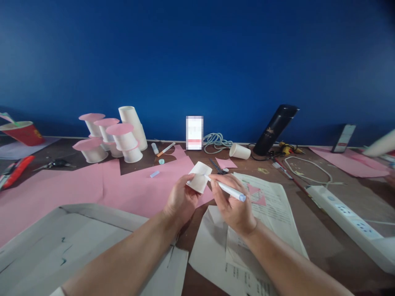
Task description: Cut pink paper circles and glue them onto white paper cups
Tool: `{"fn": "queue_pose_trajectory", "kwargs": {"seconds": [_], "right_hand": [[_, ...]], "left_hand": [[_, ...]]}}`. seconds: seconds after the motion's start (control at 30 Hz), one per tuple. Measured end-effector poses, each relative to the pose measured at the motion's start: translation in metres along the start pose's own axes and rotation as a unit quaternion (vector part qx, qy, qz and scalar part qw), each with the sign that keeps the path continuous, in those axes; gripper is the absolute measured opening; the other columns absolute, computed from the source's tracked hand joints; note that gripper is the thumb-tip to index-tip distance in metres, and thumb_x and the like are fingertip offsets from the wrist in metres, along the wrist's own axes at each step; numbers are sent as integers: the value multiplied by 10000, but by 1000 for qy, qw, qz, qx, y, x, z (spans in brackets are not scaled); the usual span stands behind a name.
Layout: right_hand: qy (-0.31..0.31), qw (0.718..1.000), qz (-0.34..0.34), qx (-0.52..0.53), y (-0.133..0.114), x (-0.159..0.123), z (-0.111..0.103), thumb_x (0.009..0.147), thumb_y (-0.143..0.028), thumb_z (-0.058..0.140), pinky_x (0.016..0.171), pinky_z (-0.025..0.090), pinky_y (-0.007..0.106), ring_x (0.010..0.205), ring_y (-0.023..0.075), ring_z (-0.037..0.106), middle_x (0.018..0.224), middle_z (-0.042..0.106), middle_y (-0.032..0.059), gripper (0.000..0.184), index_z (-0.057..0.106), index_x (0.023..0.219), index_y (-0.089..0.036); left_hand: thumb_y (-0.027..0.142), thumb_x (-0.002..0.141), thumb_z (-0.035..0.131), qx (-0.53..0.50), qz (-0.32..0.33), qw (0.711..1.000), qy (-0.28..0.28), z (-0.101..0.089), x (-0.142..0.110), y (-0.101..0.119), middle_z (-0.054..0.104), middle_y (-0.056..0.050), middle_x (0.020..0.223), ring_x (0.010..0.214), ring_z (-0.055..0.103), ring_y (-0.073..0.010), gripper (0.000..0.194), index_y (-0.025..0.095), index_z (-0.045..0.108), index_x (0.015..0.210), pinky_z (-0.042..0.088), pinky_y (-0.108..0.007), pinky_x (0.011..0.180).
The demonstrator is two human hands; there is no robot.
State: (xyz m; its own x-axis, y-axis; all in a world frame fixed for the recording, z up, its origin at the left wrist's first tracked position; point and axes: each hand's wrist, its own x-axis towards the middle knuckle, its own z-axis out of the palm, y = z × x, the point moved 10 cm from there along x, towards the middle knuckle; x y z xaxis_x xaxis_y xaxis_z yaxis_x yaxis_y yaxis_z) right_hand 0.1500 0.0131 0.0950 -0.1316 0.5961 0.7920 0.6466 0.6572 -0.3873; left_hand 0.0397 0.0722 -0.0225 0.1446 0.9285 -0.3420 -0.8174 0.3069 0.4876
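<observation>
White cup (197, 179), blue-ended white pen (228, 190), pink paper (132, 191), deep-blue wall (197, 61).

This looks like an indoor craft corner: a brown counter (324, 246) against a blue wall (197, 61), spread with pink paper (61, 185), printed sheets (277, 205), paper cups (132, 155) and scissors (219, 167). A power strip (348, 218), flask (276, 129), keys (60, 163) and phones (344, 137) share it. Whether it belongs to a home, school or office cannot be told.

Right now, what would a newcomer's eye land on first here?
Probably the centre, where the left hand holds a white paper cup and the right hand points a pen at it. Behind, to the left, stand white cups with pink tops. A black bottle stands out at right against the blue wall.
</observation>
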Motion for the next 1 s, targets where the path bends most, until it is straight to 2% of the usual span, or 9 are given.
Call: {"fn": "queue_pose_trajectory", "kwargs": {"seconds": [0.27, 0.43, 0.7, 1.0], "right_hand": [[60, 998, 16, 27, 0, 3, -19, 893, -150, 548, 780, 532, 398, 848, 205, 654, 922, 713, 62, 200, 645, 1058, -209], [34, 999, 8, 18, 0, 3, -10, 894, -154, 547, 764, 532, 390, 834, 203, 649, 923, 715, 66, 193, 647, 1053, -202], [19, 1000, 1, 9, -3, 3, -4, 895, -156, 557, 757, 535, 381, 837, 200, 650, 915, 720, 60, 185, 649, 1047, -207], [7, 1000, -5, 8, -4, 2, -1, 880, -125, 580, 767, 515, 365, 839, 188, 642, 918, 714, 51, 200, 645, 1053, -200]], "left_hand": [[159, 767, 640, 9, 8, 1000, 10, -4, 1, 0, 679, -72, 908, 849, 636, -152, 113, 120, 649, 873, 512, -260, 793], [151, 765, 646, 19, -2, 1000, -1, -1, -2, -3, 692, -79, 898, 854, 639, -154, 97, 117, 652, 855, 499, -266, 832], [143, 781, 599, 38, -17, 999, 2, 4, -9, -5, 668, -66, 795, 731, 623, -146, 89, 99, 650, 840, 496, -269, 755], [168, 744, 623, 54, -28, 998, -9, 7, -10, -7, 652, -54, 775, 713, 614, -157, 95, 119, 628, 826, 489, -286, 748]]}}
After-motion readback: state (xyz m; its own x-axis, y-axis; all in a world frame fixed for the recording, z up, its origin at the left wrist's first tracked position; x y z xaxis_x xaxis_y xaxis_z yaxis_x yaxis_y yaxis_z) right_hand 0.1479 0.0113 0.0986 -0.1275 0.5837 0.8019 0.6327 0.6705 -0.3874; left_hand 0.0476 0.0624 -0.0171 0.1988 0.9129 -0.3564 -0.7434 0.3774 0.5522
